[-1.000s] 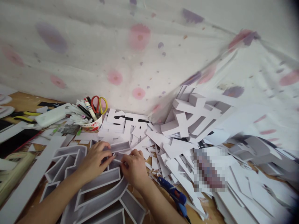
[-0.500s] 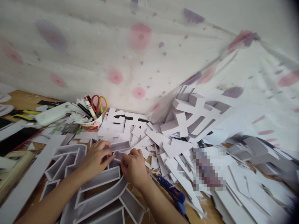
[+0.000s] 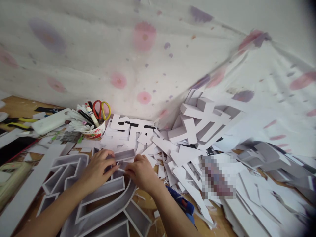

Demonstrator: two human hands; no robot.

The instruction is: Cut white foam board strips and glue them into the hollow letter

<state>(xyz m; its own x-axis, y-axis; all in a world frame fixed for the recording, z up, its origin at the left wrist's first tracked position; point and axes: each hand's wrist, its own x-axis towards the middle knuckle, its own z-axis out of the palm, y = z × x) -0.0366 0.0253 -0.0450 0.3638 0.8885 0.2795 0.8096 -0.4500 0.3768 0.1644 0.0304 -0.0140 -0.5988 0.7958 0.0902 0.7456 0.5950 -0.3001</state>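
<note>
At its far part, the white frame (image 3: 106, 190) touches my left fingers (image 3: 111, 172) and right fingers (image 3: 132, 167); clamped or not, I can't tell. My right forearm (image 3: 168, 207) partly hides the glue gun (image 3: 182, 201).

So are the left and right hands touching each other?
Apart. The head view shows a gap between the left hand and right hand, a white piece visible there.

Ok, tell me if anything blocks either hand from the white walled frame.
Nothing visible does: the left hand and right hand are both at the white walled frame. The blue glue gun lies off to the right.
</note>
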